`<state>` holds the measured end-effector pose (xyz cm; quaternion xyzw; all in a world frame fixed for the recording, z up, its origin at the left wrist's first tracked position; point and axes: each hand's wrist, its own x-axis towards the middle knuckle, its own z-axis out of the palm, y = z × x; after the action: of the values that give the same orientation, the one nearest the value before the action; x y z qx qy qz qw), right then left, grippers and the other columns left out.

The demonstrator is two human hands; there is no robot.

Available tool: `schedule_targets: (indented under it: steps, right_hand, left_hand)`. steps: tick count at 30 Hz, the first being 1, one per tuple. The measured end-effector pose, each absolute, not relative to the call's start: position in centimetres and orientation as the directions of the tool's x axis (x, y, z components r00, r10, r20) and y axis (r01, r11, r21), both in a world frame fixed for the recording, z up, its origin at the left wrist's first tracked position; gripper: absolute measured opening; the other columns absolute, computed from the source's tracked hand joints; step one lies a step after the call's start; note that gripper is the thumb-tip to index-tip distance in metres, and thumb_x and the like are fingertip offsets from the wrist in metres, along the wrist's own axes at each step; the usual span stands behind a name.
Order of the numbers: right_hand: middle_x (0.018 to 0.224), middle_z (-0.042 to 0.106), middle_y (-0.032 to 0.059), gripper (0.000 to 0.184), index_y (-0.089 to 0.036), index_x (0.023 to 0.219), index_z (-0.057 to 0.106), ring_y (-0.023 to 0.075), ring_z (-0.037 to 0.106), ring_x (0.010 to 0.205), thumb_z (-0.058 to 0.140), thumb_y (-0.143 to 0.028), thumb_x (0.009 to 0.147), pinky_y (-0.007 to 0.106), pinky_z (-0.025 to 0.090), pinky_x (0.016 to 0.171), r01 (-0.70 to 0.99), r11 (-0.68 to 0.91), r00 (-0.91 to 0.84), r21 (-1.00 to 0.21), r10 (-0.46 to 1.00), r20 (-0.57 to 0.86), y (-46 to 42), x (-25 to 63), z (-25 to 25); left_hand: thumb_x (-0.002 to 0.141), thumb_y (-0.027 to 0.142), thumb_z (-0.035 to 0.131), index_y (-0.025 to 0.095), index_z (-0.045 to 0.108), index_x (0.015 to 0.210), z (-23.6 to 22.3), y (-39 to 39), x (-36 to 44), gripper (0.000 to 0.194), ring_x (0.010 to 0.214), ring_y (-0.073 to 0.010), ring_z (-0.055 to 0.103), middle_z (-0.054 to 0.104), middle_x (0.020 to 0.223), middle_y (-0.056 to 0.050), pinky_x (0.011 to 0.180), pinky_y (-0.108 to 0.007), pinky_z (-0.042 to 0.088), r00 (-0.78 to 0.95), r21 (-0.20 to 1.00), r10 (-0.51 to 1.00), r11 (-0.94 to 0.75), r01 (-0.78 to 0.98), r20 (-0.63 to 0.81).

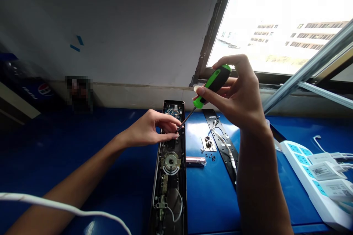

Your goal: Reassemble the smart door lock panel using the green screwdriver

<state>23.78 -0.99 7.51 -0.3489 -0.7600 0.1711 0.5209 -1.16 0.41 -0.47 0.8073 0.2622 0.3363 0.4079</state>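
Note:
My right hand [234,97] holds a green-and-black screwdriver [213,86] up by its handle, between thumb and fingers. Its thin black shaft slants down to the open body of an electronic door lock [169,187], which lies lengthwise on the blue table [209,198]. The tip ends beside the fingers of my left hand [153,129], which rest over the lock's upper part, near a circuit board [173,111]. Those fingers hide the tip, so I cannot tell whether they pinch anything.
A black perforated metal plate [220,141] with white wires, a small silver plate [209,144], several tiny screws and a shiny bar [195,161] lie right of the lock. A white power strip [311,180] with plugged-in adapters stands at right. A white cable [63,205] crosses my left forearm.

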Motion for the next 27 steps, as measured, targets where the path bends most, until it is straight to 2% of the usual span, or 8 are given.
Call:
schedule_targets:
  steps: [5,13,18,27]
  right_hand:
    - [0.093,0.069,-0.0006,0.061,-0.032,0.125,0.054,0.0237,0.081,0.079,0.086,-0.054,0.079,0.037,0.072,0.068,0.337,0.695,-0.205,-0.635,0.713,0.671,-1.10,23.69,7.46]
    - [0.091,0.067,-0.0015,0.053,-0.032,0.119,0.055,0.0254,0.080,0.077,0.088,-0.037,0.077,0.043,0.072,0.068,0.328,0.695,-0.178,-0.639,0.710,0.681,-1.03,24.03,7.54]
    - [0.088,0.068,-0.0024,0.050,-0.032,0.115,0.056,0.0240,0.079,0.072,0.088,-0.033,0.077,0.040,0.071,0.063,0.326,0.686,-0.147,-0.650,0.716,0.682,-1.12,23.92,7.59]
    - [0.083,0.071,-0.0006,0.055,-0.031,0.121,0.054,0.0254,0.080,0.070,0.087,-0.045,0.079,0.039,0.070,0.058,0.388,0.643,-0.084,-0.660,0.738,0.670,-1.22,24.14,7.46]
  left_hand:
    - [0.080,0.018,0.086,0.013,0.079,0.113,-0.58,0.53,-1.34,0.035,0.085,-0.0201,0.082,0.083,0.095,-0.008,0.084,-0.030,0.070,0.655,0.828,0.672,-0.547,0.125,0.345]
    - [0.084,0.017,0.083,0.015,0.075,0.124,-0.63,0.43,-1.25,0.041,0.087,-0.0196,0.081,0.083,0.097,-0.007,0.084,-0.030,0.070,0.642,0.781,0.637,-0.617,0.093,0.427]
    - [0.086,0.018,0.082,0.018,0.072,0.130,-0.72,0.36,-1.08,0.046,0.088,-0.0189,0.081,0.083,0.095,-0.005,0.085,-0.031,0.069,0.633,0.757,0.613,-0.650,0.065,0.473]
    - [0.088,0.015,0.081,0.019,0.069,0.134,-0.85,0.11,-0.69,0.048,0.088,-0.0157,0.080,0.081,0.099,-0.004,0.089,-0.029,0.069,0.567,0.664,0.584,-0.743,0.083,0.581]
